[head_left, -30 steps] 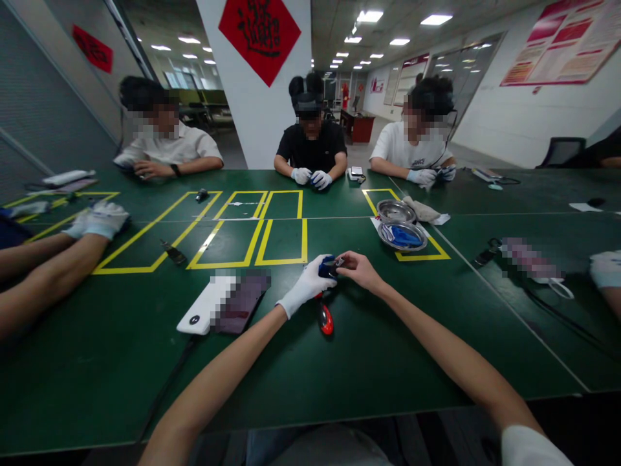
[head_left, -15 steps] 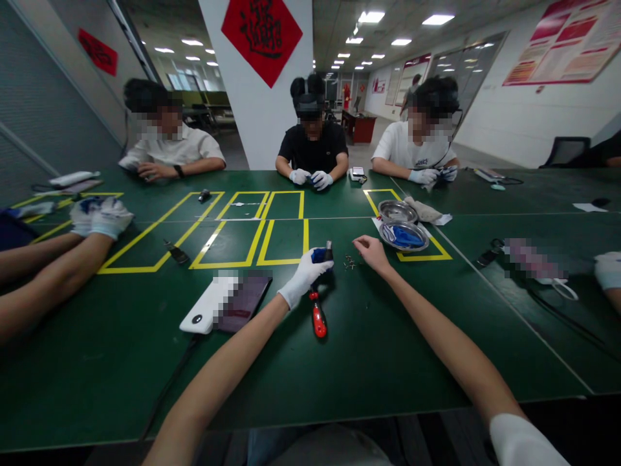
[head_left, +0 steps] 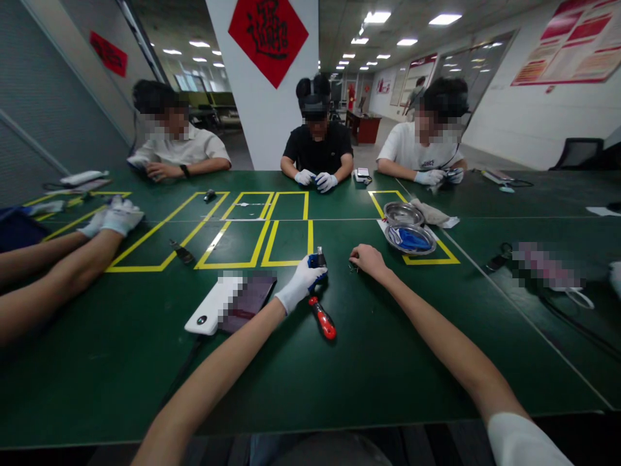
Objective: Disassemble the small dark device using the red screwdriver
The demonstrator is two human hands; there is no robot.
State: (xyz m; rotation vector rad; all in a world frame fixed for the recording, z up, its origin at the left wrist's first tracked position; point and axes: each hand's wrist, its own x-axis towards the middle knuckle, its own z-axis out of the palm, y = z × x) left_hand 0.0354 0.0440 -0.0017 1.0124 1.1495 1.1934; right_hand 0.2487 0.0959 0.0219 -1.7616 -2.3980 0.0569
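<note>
My left hand, in a white glove with blue palm, is closed around a small black object with a shiny metal end pointing up. Just below that hand, a screwdriver with a red and black handle lies on the table, its front end hidden. My right hand is bare, its fingertips pinched together down at a little pile of small metal pieces that look like screws. The fingers cover part of the pile, so what they grip is hidden.
Two metal bowls stand to the right, the nearer holding blue and white cloth. A white power bank lies left beside a dark pouch. Yellow tape marks the green table. Co-workers sit across and at the left.
My right hand has come down and left onto the small metal pieces. My left hand has tilted the black object slightly. The screwdriver handle has swung to the right. The view has shifted slightly.
</note>
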